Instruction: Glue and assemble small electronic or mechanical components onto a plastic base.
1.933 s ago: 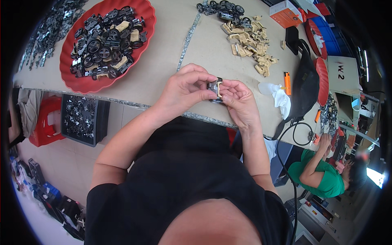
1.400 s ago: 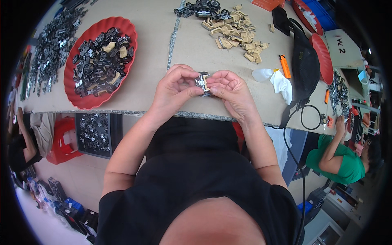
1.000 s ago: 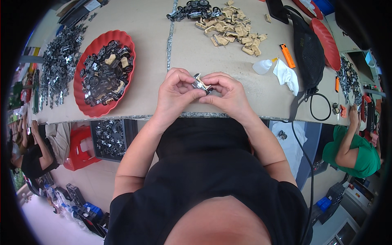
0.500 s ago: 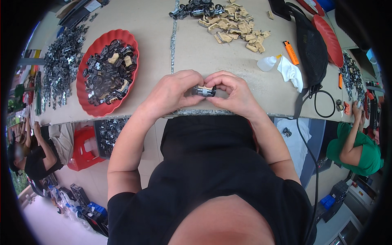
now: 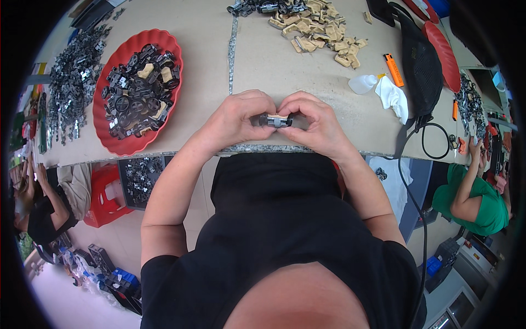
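Note:
At the near edge of the table, my left hand (image 5: 243, 116) and my right hand (image 5: 314, 120) pinch a small toy car chassis (image 5: 276, 122) between them. The chassis is black with a silvery middle and a tan piece along its top. My fingers and thumbs press on its two ends and hide them. Ahead on the table lies a loose heap of tan plastic pieces (image 5: 326, 33), with black wheeled chassis (image 5: 268, 7) beside it. To my left, a red scalloped tray (image 5: 100, 112) holds black wheeled parts and a few tan ones.
A heap of black and silver parts (image 5: 76, 82) lies far left. On the right are a white squeeze bottle (image 5: 361, 84), a white cloth (image 5: 392, 98), an orange cutter (image 5: 393, 70), a black mesh bag (image 5: 422, 66) and a cable (image 5: 408, 189). People sit at both sides.
My hands stay together on the toy car chassis, which is turned slightly between the fingers. The whole view has shifted a little, with the tray higher and further left.

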### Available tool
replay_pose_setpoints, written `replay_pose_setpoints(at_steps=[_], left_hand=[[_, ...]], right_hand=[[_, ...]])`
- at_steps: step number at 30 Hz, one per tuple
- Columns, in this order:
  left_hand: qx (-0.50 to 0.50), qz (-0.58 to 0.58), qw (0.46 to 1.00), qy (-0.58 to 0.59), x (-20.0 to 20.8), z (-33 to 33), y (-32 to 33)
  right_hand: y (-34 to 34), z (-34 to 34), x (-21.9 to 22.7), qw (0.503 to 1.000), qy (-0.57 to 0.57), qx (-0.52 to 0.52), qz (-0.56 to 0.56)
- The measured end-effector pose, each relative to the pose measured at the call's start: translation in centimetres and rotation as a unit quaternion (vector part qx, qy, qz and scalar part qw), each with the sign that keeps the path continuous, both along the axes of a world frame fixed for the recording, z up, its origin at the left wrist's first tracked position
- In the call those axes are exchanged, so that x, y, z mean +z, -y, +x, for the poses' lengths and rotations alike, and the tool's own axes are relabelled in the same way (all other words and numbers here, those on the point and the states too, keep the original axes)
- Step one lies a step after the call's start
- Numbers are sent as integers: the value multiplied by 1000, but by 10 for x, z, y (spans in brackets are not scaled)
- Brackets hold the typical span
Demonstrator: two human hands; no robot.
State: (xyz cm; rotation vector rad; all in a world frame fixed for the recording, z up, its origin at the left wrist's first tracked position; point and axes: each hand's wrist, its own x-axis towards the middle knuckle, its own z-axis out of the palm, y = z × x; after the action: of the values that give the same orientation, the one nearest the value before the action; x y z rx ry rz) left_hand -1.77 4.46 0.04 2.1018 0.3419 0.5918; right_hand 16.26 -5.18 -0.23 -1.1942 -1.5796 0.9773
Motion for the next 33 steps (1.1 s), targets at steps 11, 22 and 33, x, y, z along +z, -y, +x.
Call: replay_pose_setpoints(at_steps=[11,22,33], left_hand=[[37,-60,997,-25,3,0,1],[22,-78,997,-15,0,-1,0],[25,-86,996,-18,-2,-2,0]], right_hand=[[-4,-4,-3,990,-125,-23,-58],[-2,1,4,998,-33,5,-43],[-3,0,6,998,-34,7,-48]])
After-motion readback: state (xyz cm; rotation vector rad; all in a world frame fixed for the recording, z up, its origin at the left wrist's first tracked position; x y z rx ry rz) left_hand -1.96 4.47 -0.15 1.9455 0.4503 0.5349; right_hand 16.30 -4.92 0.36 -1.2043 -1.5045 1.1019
